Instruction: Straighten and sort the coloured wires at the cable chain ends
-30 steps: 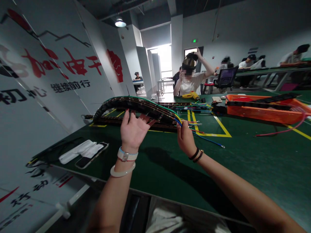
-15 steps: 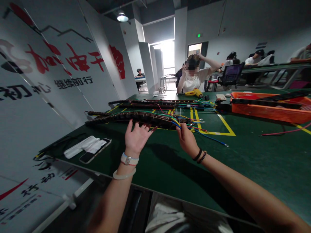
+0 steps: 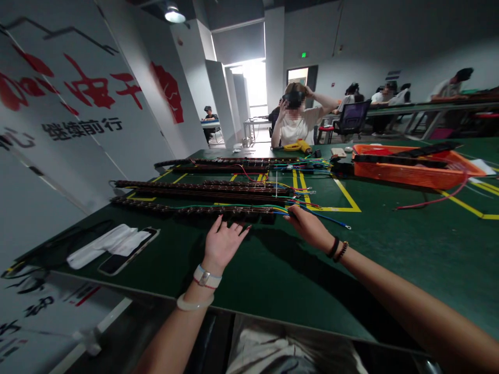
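A long black cable chain [image 3: 230, 210] with coloured wires along it lies nearest me on the green table. My left hand [image 3: 224, 241] is open under its near side, palm up, with the fingertips at the chain's edge; whether they touch it is hard to tell. At the chain's right end my right hand [image 3: 306, 226] is closed around the blue, yellow and green wires [image 3: 281, 210]. A blue wire with a ring terminal [image 3: 348, 227] extends beyond that hand. Just behind lie more black cable chains [image 3: 202, 191], with wire ends fanning out to the right.
A phone [image 3: 125, 254] with white paper [image 3: 102, 244] on it lies at left. Further chains [image 3: 234, 163] rest at the back. An orange basket [image 3: 409, 176] stands at right, a yellow heat gun [image 3: 298, 146] beyond. A person [image 3: 298, 119] sits across the table.
The arched chain has come down toward me and now lies straighter, apart from the chains behind. Both hands moved down with it. The view has turned slightly right.
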The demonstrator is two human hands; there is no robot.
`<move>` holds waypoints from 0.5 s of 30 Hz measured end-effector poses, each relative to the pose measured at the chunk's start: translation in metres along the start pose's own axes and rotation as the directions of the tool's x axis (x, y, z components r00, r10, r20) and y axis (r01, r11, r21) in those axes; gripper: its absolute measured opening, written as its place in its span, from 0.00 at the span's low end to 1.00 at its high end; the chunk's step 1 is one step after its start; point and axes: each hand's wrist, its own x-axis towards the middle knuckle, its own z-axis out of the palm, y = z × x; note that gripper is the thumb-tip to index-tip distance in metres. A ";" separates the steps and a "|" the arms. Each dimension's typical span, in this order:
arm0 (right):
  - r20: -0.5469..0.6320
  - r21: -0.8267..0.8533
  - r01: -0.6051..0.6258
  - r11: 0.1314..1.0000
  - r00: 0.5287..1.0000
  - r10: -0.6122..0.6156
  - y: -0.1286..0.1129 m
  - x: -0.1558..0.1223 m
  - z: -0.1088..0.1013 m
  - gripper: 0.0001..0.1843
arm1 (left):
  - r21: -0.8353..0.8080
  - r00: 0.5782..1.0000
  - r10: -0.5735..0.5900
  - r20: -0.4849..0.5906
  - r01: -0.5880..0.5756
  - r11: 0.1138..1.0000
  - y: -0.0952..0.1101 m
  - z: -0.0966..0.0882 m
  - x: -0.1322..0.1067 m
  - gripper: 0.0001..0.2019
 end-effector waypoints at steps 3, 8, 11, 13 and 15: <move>0.028 0.047 -0.010 0.999 1.000 0.008 0.005 -0.001 0.004 0.09 | 0.036 1.000 -0.009 -0.012 0.009 0.999 0.000 -0.010 0.001 0.06; 0.123 0.084 -0.013 0.996 0.992 0.002 0.012 -0.005 0.008 0.08 | 0.116 0.966 0.012 -0.257 0.018 0.993 0.002 -0.013 -0.008 0.14; 0.196 0.112 -0.007 0.994 0.980 -0.015 0.018 -0.009 0.011 0.09 | 0.186 0.918 0.080 -0.388 -0.007 0.983 -0.001 -0.006 -0.019 0.15; 0.229 0.136 -0.018 0.991 0.973 -0.013 0.022 -0.011 0.012 0.10 | 0.252 0.899 0.137 -0.416 -0.031 0.967 -0.006 -0.002 -0.024 0.13; 0.268 0.162 -0.045 0.986 0.963 0.000 0.025 -0.011 0.013 0.11 | 0.388 0.914 0.219 -0.343 -0.074 0.918 -0.011 0.000 -0.027 0.13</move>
